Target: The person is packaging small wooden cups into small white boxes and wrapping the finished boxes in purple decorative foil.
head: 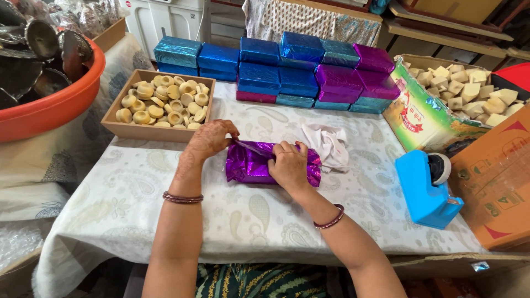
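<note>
A small rectangular package wrapped in shiny purple foil (251, 165) is held down near the middle of the tabletop (138, 193), which is covered with a pale paisley cloth. The left hand (211, 139) is closed on a raised flap of foil at the package's left end, pinched so the fold is kept tight. The right hand (288, 164) is pressed flat over the package's right half, fingers curled on its top edge, so that it is kept from sliding. A white crumpled cloth (330, 144) lies just beside it. A blue tape dispenser (424, 190) stands toward the right edge. Finished blue and purple foil-wrapped boxes (298, 72) are stacked along the far edge, and a shallow cardboard tray of round pale clay cups (160, 105) sits at the far left corner.
</note>
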